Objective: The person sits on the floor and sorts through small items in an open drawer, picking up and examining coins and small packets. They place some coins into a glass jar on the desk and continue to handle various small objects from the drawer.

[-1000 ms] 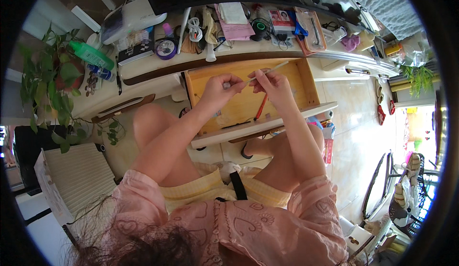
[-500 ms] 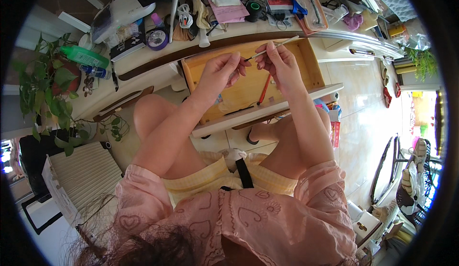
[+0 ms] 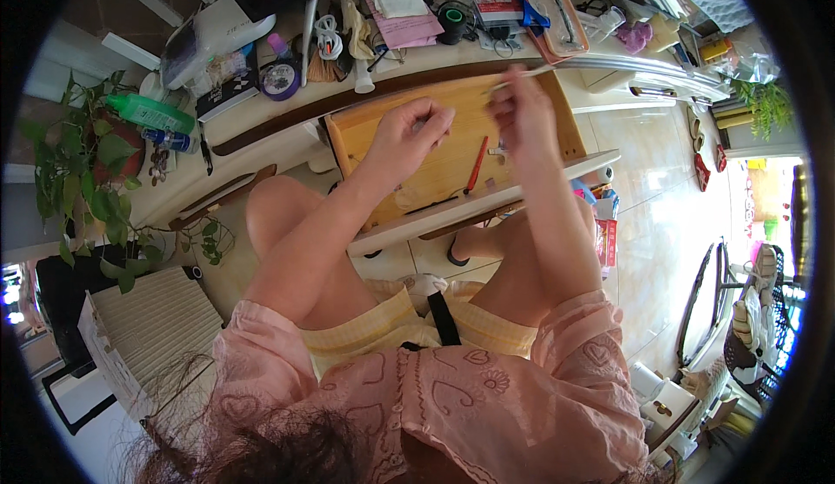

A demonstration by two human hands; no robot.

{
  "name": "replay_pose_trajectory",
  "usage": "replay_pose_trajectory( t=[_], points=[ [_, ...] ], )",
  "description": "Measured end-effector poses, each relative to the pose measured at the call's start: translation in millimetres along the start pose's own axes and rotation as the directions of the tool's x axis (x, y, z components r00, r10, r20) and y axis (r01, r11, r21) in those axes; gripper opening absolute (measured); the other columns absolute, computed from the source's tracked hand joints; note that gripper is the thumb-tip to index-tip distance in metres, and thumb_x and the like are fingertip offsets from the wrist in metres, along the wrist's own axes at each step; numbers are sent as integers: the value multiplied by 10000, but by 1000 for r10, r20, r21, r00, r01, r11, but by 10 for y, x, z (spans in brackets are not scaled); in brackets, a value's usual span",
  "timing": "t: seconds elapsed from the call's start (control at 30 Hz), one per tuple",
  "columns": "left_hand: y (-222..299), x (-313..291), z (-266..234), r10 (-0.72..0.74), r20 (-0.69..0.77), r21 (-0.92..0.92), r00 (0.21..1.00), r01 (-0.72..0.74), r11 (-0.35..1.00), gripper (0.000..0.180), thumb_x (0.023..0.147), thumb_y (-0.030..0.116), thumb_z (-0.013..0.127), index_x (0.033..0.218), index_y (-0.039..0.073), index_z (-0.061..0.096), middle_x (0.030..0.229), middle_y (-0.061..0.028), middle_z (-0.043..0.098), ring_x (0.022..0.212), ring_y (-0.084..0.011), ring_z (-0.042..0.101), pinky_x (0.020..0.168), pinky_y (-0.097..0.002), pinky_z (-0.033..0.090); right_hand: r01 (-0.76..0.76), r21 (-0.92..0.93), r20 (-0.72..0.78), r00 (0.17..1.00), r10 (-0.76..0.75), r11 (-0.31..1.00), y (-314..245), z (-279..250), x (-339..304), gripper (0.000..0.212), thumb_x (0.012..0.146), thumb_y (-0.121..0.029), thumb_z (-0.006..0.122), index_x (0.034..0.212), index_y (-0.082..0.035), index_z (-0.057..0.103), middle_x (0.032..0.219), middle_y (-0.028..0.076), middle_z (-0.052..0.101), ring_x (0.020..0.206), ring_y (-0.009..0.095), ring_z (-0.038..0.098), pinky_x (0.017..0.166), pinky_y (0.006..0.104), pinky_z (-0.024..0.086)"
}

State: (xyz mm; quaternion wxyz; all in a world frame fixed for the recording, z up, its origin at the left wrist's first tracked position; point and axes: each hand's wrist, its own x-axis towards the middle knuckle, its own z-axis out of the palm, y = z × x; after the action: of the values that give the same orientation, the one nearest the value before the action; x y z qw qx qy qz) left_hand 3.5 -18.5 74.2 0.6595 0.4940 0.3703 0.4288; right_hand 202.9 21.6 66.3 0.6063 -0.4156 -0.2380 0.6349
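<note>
Over an open wooden drawer (image 3: 570, 123), my right hand (image 3: 528, 119) is closed on a slim pale pen-like stick (image 3: 546, 70). Motion smears this hand and the stick, whose far end sticks out past the fingers to the right. My left hand (image 3: 407, 140) hovers above the drawer's left part, fingers curled in with the thumb against them. Whatever it may hold is hidden. The two hands are apart. On the drawer's bottom, between and below them, lie a slim red pen-like tool (image 3: 477, 164) and a thin dark stick (image 3: 432, 206).
Behind the drawer the desktop carries a purple tape roll (image 3: 280, 80), a coiled white cable (image 3: 328, 40), pink papers (image 3: 404, 27), blue-handled scissors (image 3: 533, 16) and an orange-edged tray (image 3: 565, 23). A green bottle (image 3: 150, 113) and leafy plant (image 3: 109, 149) stand left. My knees flank the drawer front.
My hands have drawn apart. The right one, with the pale stick, has moved right and turned; the left has curled its fingers. The stick's dark tip no longer shows by the left fingers.
</note>
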Motion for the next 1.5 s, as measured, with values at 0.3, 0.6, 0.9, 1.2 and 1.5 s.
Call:
replay_pose_trajectory(
  t=[0.3,0.6,0.9,1.2,1.5],
  points=[
    [15,136,-152,-68,-68,-182,995,54,982,144,876,202,524,880,59,542,735,0,553,531,-15,396,437,-158,265,262,-145,100,963,-249,954,-202,283,30,232,900,-223,492,959,-19,586,775,33,603,656,67,505,597,200,429],
    [95,319,-58,-5,-181,-298,983,-50,953,159,857,122,494,973,27,544,803,-46,603,549,-29,417,446,-167,287,530,-601,367,848,-382,599,-93,770,140,227,879,-194,521,933,-4,634,858,57,642,669,75,561,594,194,441],
    [130,420,-87,-59,-193,-374,979,-18,927,174,849,107,499,973,6,569,800,-43,605,570,-31,438,465,-165,303,549,-708,389,828,-403,445,-166,936,215,214,865,-186,531,888,-4,641,727,62,640,626,120,582,577,238,454],
    [191,362,-7,-163,-320,-419,933,15,908,249,864,203,555,992,-11,566,829,-59,603,574,-33,429,479,-162,319,575,-668,450,818,-359,473,-54,868,292,183,853,-145,539,872,11,633,769,78,640,619,126,579,571,236,453],
    [386,278,-241,236,-608,171,758,-166,971,261,828,228,614,945,-5,596,759,-21,584,521,-16,412,432,-170,309,606,-643,469,795,-384,469,-59,912,272,193,852,-136,535,825,32,626,795,75,638,590,129,566,555,234,445]
  ],
)
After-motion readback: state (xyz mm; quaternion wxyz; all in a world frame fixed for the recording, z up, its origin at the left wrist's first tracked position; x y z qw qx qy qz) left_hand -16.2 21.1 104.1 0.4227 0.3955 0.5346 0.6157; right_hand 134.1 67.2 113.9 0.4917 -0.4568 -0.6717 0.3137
